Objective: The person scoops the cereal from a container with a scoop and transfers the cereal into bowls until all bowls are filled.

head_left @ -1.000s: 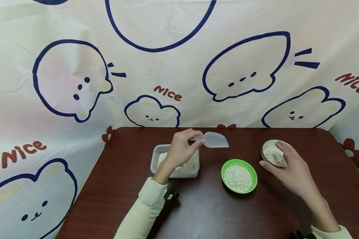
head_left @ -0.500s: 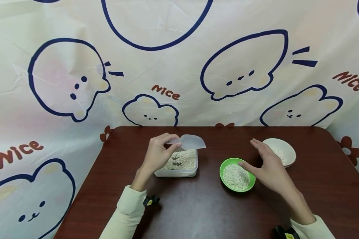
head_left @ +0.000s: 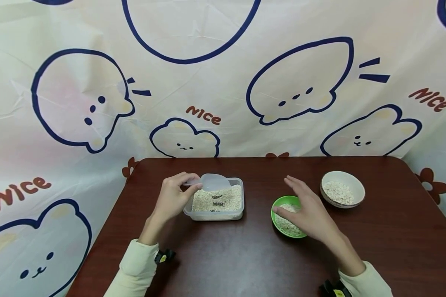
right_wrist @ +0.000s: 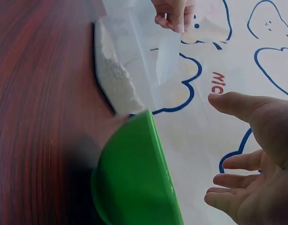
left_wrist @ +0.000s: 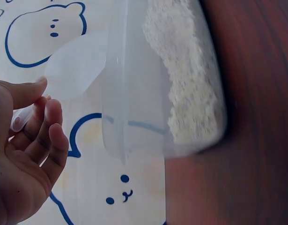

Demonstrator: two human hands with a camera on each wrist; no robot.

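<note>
A translucent plastic scoop [head_left: 214,182] is pinched by its handle in my left hand [head_left: 174,197], over the far part of a clear plastic container [head_left: 215,216]. Pale oat-like flakes [head_left: 226,202] fill much of that container, with a few dark marks on top. The left wrist view shows the scoop [left_wrist: 73,68] held between thumb and fingers. My right hand [head_left: 312,212] hovers above the right side of a green bowl [head_left: 278,227], fingers spread and holding nothing. More flakes lie in this bowl, partly hidden by the hand.
A white bowl [head_left: 357,187] with pale flakes in it stands at the right rear of the dark brown table [head_left: 238,255]. Behind the table's far edge hangs a cartoon-printed cloth [head_left: 238,136].
My left hand has carried the scoop leftward and lower, over the container. My right hand has let go of the white bowl and moved left to above the green bowl.
</note>
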